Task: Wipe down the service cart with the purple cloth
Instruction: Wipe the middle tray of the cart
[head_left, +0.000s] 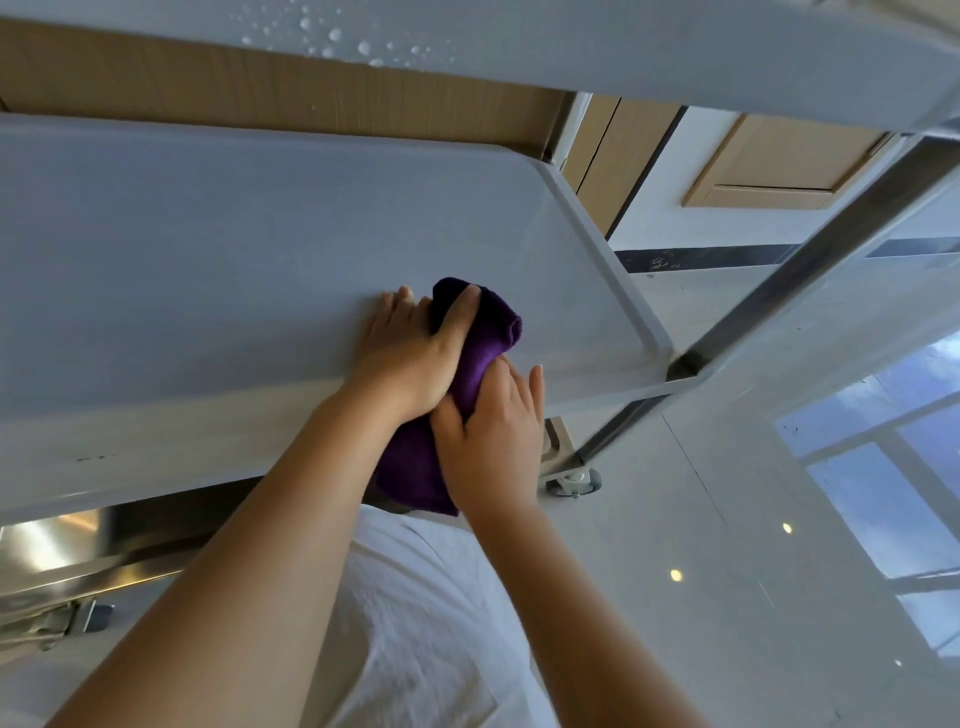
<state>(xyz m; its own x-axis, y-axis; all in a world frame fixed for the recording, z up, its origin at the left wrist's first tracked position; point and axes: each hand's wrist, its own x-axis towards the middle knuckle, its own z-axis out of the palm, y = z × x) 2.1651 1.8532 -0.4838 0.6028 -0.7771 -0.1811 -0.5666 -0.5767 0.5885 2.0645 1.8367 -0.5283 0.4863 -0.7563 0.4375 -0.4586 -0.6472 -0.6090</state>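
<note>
Here, both hands, left hand (410, 353), right hand (493, 436), gripping bunched purple cloth (483, 332) on cart shelf (208, 260)

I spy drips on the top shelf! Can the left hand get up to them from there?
Probably yes. The left hand grips the cloth on the lower shelf, and the drips sit on the upper shelf. Nothing stands between; the hand would just have to come out from under the upper shelf.
</note>
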